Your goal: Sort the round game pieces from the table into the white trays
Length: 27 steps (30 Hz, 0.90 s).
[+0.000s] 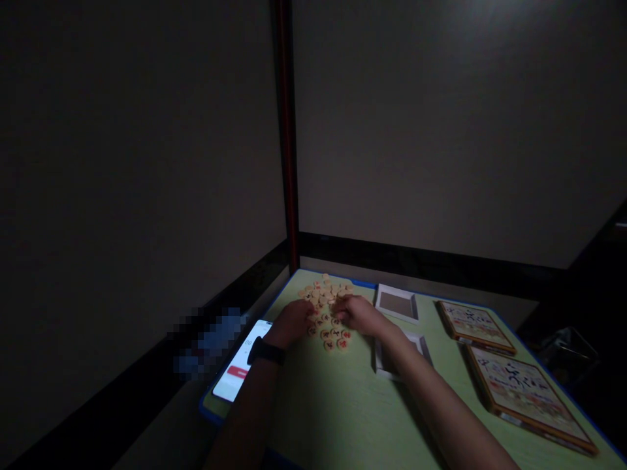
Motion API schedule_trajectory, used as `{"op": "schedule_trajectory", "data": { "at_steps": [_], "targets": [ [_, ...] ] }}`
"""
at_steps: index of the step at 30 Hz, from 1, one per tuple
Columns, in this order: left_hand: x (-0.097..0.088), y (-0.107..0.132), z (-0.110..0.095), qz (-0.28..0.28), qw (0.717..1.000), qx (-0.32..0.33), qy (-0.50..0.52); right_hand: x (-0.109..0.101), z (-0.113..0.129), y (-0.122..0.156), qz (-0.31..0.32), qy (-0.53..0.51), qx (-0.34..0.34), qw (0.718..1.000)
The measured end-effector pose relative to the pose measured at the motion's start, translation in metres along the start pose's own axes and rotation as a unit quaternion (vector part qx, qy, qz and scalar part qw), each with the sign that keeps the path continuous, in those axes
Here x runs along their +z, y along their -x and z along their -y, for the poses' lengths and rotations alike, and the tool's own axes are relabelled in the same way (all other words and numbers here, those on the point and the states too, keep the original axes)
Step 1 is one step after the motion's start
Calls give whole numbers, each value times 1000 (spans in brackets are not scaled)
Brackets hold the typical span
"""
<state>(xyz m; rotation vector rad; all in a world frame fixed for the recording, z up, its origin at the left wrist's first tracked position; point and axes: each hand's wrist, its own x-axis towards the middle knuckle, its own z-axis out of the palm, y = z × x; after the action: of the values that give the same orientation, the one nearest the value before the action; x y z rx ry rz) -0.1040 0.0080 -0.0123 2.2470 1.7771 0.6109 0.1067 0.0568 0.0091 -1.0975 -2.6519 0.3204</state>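
Round wooden Chinese chess pieces [326, 334] with red and dark characters lie in a cluster on the green tabletop, some face up, others apparently blank side up. My left hand [294, 318], a dark band on its wrist, reaches in from the left with its fingers curled on a piece at the cluster's edge. Opposite it, my right hand [358, 312] has its fingers bent together over a piece on the right side. Both sets of fingertips are small and dim, and the pieces under them are partly hidden.
Two shallow white open box parts [415, 307] stand right of the pieces, the nearer one partly behind my right forearm. Two printed flat boxes [531, 391] lie farther right. A lit phone [228, 386] rests at the left edge of the blue-rimmed table [337, 418]. Walls meet behind it.
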Motion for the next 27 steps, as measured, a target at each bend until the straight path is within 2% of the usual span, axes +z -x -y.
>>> {"op": "schedule_trajectory", "data": {
  "at_steps": [4,7,12,20,24,27],
  "targets": [
    [-4,2,-5,12,1000,-13,-4,-19,-18,4,-74,3,78,994],
    [-5,2,-6,5,1000,-22,4,-25,-28,7,-90,4,117,989],
    [-8,-1,-3,-35,999,-10,18,-20,-32,7,-63,-11,103,993],
    [-10,-2,1,-45,997,-9,58,-14,-34,9,-17,-25,91,995],
    [-9,-2,5,-31,995,-6,92,-13,-33,9,4,-18,83,996],
    [-8,-1,7,-18,998,0,67,-13,-34,10,13,-7,88,996]
  ]
}}
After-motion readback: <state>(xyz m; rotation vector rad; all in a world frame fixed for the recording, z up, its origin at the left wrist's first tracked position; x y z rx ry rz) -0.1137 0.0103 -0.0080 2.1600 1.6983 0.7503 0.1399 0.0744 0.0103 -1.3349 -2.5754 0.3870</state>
